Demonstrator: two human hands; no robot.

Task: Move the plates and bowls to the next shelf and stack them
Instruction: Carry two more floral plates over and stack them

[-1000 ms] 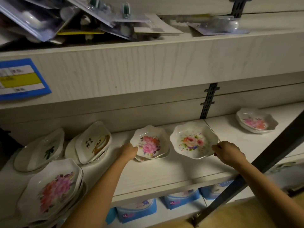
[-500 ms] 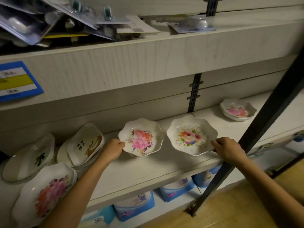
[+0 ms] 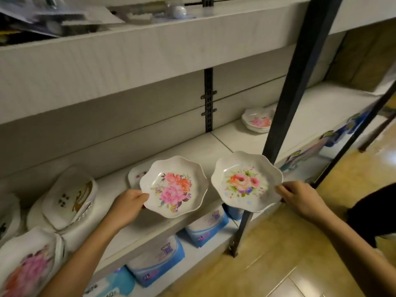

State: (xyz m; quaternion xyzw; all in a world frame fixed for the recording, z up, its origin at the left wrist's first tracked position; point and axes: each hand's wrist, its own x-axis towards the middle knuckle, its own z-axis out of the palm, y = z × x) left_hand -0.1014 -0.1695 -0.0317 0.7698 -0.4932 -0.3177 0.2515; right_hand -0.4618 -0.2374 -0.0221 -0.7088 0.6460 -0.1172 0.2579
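Observation:
My left hand (image 3: 128, 202) grips the left rim of a white scalloped plate with pink and orange roses (image 3: 174, 187), lifted off the shelf. My right hand (image 3: 300, 198) pinches the right rim of a second white flowered plate (image 3: 246, 181), held in the air in front of the shelf edge. Behind the left plate one more plate (image 3: 137, 175) lies on the shelf board (image 3: 216, 146). A small stack of flowered bowls (image 3: 257, 122) sits on the neighbouring shelf section to the right, partly hidden by a dark post.
A dark metal post (image 3: 293, 86) crosses in front of the shelf between the held plates and the stack. More dishes lean at the left: a calligraphy plate (image 3: 70, 196) and a pink flowered stack (image 3: 27, 266). Blue-white packages (image 3: 156, 260) fill the bottom shelf.
Both plates have been lifted off the shelf and drawn toward me and rightward. A plate that lay under the left one has come into sight. The view swung right.

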